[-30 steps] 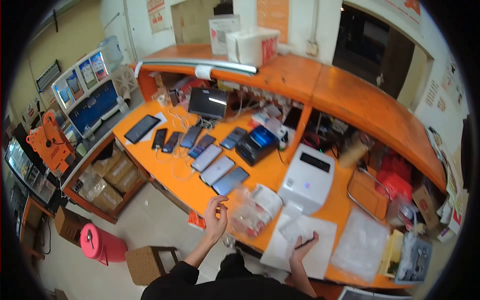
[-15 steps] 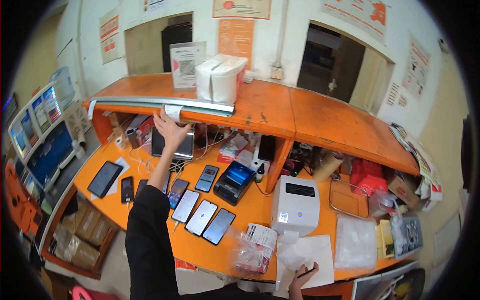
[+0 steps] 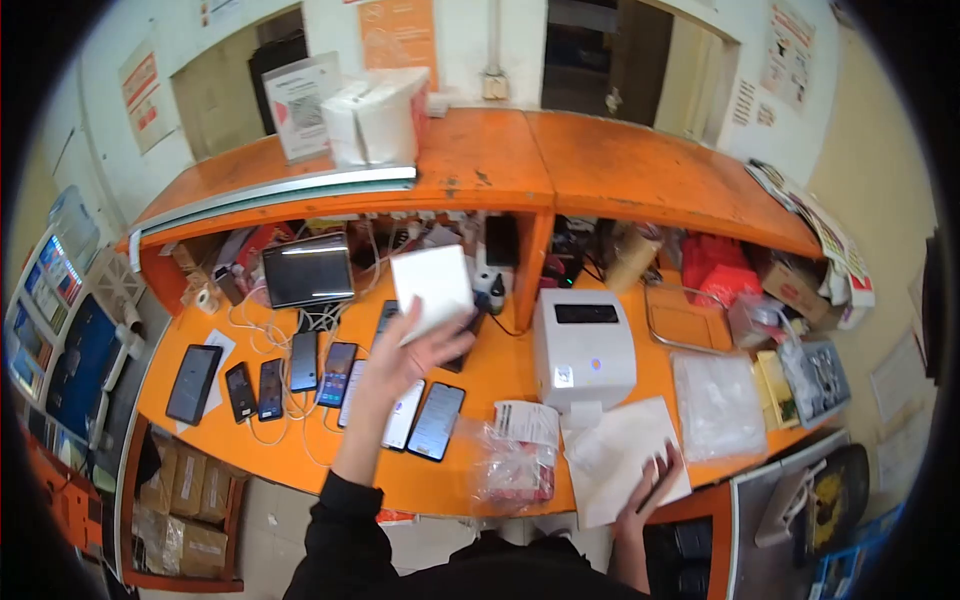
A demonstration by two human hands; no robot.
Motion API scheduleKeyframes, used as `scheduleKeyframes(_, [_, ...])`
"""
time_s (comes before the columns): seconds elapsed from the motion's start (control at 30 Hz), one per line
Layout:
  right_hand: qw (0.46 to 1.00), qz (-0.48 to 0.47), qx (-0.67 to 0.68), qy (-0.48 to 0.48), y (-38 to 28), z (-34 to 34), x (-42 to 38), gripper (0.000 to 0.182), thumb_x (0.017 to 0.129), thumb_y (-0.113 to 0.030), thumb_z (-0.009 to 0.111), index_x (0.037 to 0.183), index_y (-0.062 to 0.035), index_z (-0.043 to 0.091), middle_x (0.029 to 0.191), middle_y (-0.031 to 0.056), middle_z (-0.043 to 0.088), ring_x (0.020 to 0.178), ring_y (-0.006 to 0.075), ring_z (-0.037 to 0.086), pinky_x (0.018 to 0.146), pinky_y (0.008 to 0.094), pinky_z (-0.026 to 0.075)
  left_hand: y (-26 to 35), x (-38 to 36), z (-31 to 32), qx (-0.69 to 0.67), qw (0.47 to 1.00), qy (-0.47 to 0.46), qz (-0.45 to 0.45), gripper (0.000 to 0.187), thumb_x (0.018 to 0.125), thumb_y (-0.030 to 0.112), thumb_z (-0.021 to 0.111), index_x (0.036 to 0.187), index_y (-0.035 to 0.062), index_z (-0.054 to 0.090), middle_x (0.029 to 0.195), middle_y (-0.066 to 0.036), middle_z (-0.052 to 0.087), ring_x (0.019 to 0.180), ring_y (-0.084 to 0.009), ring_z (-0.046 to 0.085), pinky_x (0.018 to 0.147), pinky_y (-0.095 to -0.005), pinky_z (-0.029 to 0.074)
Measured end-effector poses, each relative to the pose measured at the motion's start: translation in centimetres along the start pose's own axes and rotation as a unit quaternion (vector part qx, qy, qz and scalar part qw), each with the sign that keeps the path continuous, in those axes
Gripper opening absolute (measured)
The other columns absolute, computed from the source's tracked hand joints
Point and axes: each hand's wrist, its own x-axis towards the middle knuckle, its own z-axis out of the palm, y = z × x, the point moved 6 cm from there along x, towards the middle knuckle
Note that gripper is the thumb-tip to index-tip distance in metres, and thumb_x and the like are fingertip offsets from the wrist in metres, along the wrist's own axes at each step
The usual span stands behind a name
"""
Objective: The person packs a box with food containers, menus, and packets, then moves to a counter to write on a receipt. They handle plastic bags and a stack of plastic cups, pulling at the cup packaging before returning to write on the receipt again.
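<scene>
Head view only. Left hand (image 3: 400,355) raised over the glossy orange surface (image 3: 500,370), fingers clamped on the lower edge of a flat white square sheet, paper or thin card (image 3: 432,280), held tilted in the air above the phones, clear of the surface. Right hand (image 3: 652,490) lies low at the near edge, fingers spread flat on a large white paper sheet (image 3: 620,455), with a thin dark pen-like stick under the fingers; whether it grips the stick, cannot tell.

Just left of the paper sheet: crinkly clear plastic bag with a white printed label (image 3: 515,455). Behind the sheet: boxy matte white label printer (image 3: 582,350). Under the left arm: row of flat black glass-faced phones (image 3: 300,365), white cables running off them. Upright grey tablet (image 3: 308,270) sits under the upper shelf. White wrapped block (image 3: 378,118) sits on the shelf top. Clear soft plastic sleeve (image 3: 718,405) lies right of the printer.

Versus half a second ago: left hand was stretched to the shelf edge, empty, palm open; now pulled back toward the body and carrying the white sheet. Right hand stays at the near paper. Camera has turned, scene sits further left.
</scene>
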Motion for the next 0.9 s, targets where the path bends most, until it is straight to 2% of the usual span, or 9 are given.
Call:
scheduleKeyframes(0.07, [0.993, -0.001, 0.091, -0.077, -2.5, 2.7, 0.5, 0.034, 0.087, -0.013, 0.042, 0.12, -0.0073, 0.037, 0.126, 0.0116, 0.041, 0.108, 0.0241, 0.045, 0.089, 0.034, 0.037, -5.2, -1.4, 3.3, -0.034, 0.998, 0.025, -0.048, 0.045, 0.091, 0.032, 0.046, 0.123, 0.0011, 0.039, 0.121, -0.014, 0.049, 0.114, -0.0261, 0.048, 0.092, -0.0448, 0.044])
scheduleKeyframes(0.2, [0.921, 0.028, 0.301, -0.247, -11.0, 6.2, -1.2, 0.037, 0.085, -0.008, 0.047, 0.119, -0.0085, 0.034, 0.129, 0.0134, 0.037, 0.109, 0.0231, 0.047, 0.087, 0.034, 0.04, -11.8, -3.7, 6.4, 0.161, 0.985, 0.053, -0.016, 0.045, 0.094, 0.028, 0.041, 0.131, 0.0032, 0.033, 0.125, -0.012, 0.047, 0.112, -0.021, 0.049, 0.093, -0.0345, 0.043])
scheduleKeyframes(0.3, [0.916, 0.011, 0.289, -0.278, -13.6, 6.9, -2.2, 0.051, 0.074, 0.009, 0.057, 0.115, -0.0087, 0.032, 0.125, 0.0132, 0.038, 0.11, 0.0233, 0.045, 0.091, 0.0358, 0.04, -14.3, -4.6, 9.1, 0.169, 0.985, 0.015, 0.009, 0.045, 0.095, 0.025, 0.038, 0.135, 0.0062, 0.029, 0.126, -0.012, 0.047, 0.108, -0.0188, 0.052, 0.091, -0.0296, 0.043])
scheduleKeyframes(0.33, [0.934, 0.009, 0.27, -0.233, -12.6, 6.8, -2.1, 0.049, 0.073, 0.011, 0.059, 0.111, -0.0049, 0.032, 0.124, 0.0159, 0.04, 0.111, 0.0227, 0.046, 0.084, 0.0297, 0.047, -14.8, -4.8, 9.6, 0.127, 0.992, 0.01, 0.015, 0.045, 0.095, 0.023, 0.036, 0.136, 0.0078, 0.028, 0.125, -0.012, 0.048, 0.105, -0.018, 0.053, 0.09, -0.028, 0.044])
scheduleKeyframes(0.43, [0.939, 0.056, 0.275, -0.197, -11.1, 5.9, -2.0, 0.045, 0.075, 0.01, 0.059, 0.108, -0.0046, 0.033, 0.123, 0.016, 0.04, 0.104, 0.0216, 0.052, 0.08, 0.0287, 0.05, -16.0, -5.0, 8.9, 0.066, 0.995, 0.042, -0.069, 0.042, 0.094, 0.022, 0.038, 0.134, 0.0095, 0.033, 0.125, -0.014, 0.048, 0.107, -0.0195, 0.052, 0.088, -0.0315, 0.045])
scheduleKeyframes(0.5, [0.963, -0.053, 0.172, -0.2, -10.5, 5.3, -2.2, 0.043, 0.076, 0.008, 0.06, 0.108, -0.0041, 0.033, 0.125, 0.017, 0.039, 0.099, 0.0227, 0.056, 0.073, 0.028, 0.053, -16.7, -5.1, 7.7, 0.063, 0.987, 0.064, -0.134, 0.041, 0.094, 0.022, 0.038, 0.133, 0.0106, 0.034, 0.124, -0.014, 0.048, 0.109, -0.0205, 0.05, 0.088, -0.0331, 0.045])
scheduleKeyframes(0.67, [0.955, -0.006, 0.175, -0.241, -8.4, 5.1, -4.4, 0.043, 0.076, 0.003, 0.063, 0.107, -0.0036, 0.033, 0.129, 0.0201, 0.037, 0.102, 0.027, 0.056, 0.069, 0.0306, 0.054, -19.0, -5.6, 6.3, -0.046, 0.964, -0.024, -0.26, 0.044, 0.093, 0.029, 0.038, 0.134, 0.0147, 0.03, 0.124, -0.016, 0.046, 0.112, -0.025, 0.049, 0.089, -0.0379, 0.045])
scheduleKeyframes(0.77, [0.96, 0.012, 0.114, -0.255, -7.0, 4.8, -5.9, 0.048, 0.074, -0.003, 0.067, 0.107, -0.003, 0.033, 0.131, 0.0224, 0.037, 0.085, 0.025, 0.063, 0.063, 0.0284, 0.053, -19.6, -6.5, 5.6, -0.138, 0.948, -0.042, -0.285, 0.045, 0.093, 0.031, 0.038, 0.134, 0.0141, 0.029, 0.126, -0.016, 0.044, 0.114, -0.0266, 0.047, 0.092, -0.0397, 0.043])
scheduleKeyframes(0.9, [0.942, 0.075, 0.07, -0.319, -5.3, 4.2, -7.4, 0.052, 0.075, 0.004, 0.064, 0.108, -0.0051, 0.026, 0.137, 0.021, 0.025, 0.098, 0.0272, 0.058, 0.072, 0.0304, 0.055, -21.4, -8.3, 3.5, -0.116, 0.946, -0.007, -0.301, 0.044, 0.094, 0.033, 0.036, 0.132, 0.0119, 0.03, 0.122, -0.017, 0.046, 0.111, -0.0291, 0.048, 0.093, -0.0409, 0.041])
